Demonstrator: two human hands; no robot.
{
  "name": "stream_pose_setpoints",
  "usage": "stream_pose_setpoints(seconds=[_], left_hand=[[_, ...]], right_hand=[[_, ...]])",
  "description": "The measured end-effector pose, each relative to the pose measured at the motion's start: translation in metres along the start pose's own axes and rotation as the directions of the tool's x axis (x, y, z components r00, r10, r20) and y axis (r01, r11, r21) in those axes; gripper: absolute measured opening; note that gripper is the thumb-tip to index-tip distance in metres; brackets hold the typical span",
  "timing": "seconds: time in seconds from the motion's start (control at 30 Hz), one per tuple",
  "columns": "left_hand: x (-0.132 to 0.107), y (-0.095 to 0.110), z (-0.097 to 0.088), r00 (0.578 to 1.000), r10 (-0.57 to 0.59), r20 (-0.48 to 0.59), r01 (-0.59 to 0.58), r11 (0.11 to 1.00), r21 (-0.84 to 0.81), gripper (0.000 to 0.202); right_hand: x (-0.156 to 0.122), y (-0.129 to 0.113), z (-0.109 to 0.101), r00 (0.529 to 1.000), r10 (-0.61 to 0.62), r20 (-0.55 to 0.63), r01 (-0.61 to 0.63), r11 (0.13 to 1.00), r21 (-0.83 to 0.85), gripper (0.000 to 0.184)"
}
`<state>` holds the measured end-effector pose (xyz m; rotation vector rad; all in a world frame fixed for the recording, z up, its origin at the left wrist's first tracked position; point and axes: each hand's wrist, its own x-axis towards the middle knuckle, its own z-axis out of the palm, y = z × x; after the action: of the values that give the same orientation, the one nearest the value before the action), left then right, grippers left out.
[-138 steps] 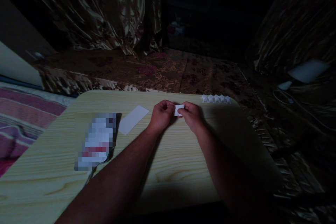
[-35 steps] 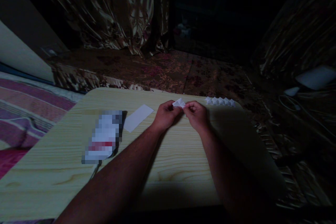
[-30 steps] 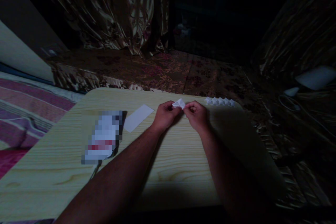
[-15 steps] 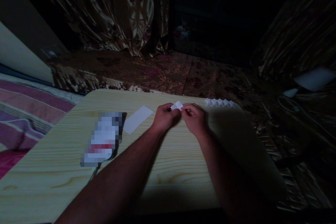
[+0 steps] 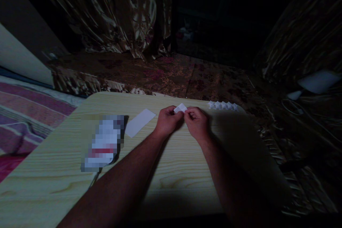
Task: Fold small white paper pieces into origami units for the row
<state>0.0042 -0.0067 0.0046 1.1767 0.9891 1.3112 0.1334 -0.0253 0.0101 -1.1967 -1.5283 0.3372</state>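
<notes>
Flanking the pinched paper fold (image 5: 180, 108): blank strip (image 5: 140, 123) left, stars (image 5: 223, 105) right.

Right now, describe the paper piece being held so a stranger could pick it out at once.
On the pale wooden table, look near the far edge, where the left hand and right hand meet. Pinched between them is the folded white paper; unlike the flat strip to its left and the row of paper stars to its right, it is held, not lying down.
</notes>
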Motion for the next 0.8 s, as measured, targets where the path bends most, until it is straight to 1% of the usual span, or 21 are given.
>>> stream_pose_setpoints(seconds=[0.1,0.2,0.3,0.43,0.6,0.7,0.8], left_hand=[[0.0001,-0.0005,-0.0001,1.000,-0.018,-0.006,0.017,0.999,-0.035,0.018],[0.0004,-0.0005,-0.0012,0.999,-0.042,-0.002,0.041,0.996,-0.077,0.018],[0.0008,-0.0005,-0.0031,0.999,-0.046,0.017,0.048,0.994,-0.101,0.016],[0.0018,0.0001,-0.0051,0.996,-0.078,0.045,0.083,0.988,-0.132,0.015],[0.0022,0.0036,-0.0055,0.989,-0.111,0.094,0.124,0.981,-0.148,0.015],[0.0020,0.0060,-0.0047,0.987,-0.106,0.121,0.123,0.981,-0.151,0.017],[0.0020,0.0070,-0.0039,0.987,-0.120,0.107,0.135,0.979,-0.149,0.020]], right_hand=[[0.0011,-0.0020,-0.0029,0.996,-0.084,0.026,0.085,0.996,-0.032,0.011],[0.0027,-0.0038,-0.0060,0.979,-0.190,0.073,0.194,0.979,-0.056,0.015],[0.0037,-0.0037,-0.0069,0.965,-0.234,0.119,0.244,0.967,-0.075,0.017],[0.0039,-0.0017,-0.0060,0.959,-0.238,0.155,0.251,0.966,-0.069,0.017],[0.0045,-0.0009,-0.0072,0.957,-0.258,0.134,0.267,0.962,-0.050,0.017],[0.0043,-0.0015,-0.0074,0.962,-0.239,0.134,0.247,0.968,-0.044,0.016],[0.0026,-0.0015,-0.0049,0.972,-0.198,0.123,0.197,0.980,0.025,0.012]])
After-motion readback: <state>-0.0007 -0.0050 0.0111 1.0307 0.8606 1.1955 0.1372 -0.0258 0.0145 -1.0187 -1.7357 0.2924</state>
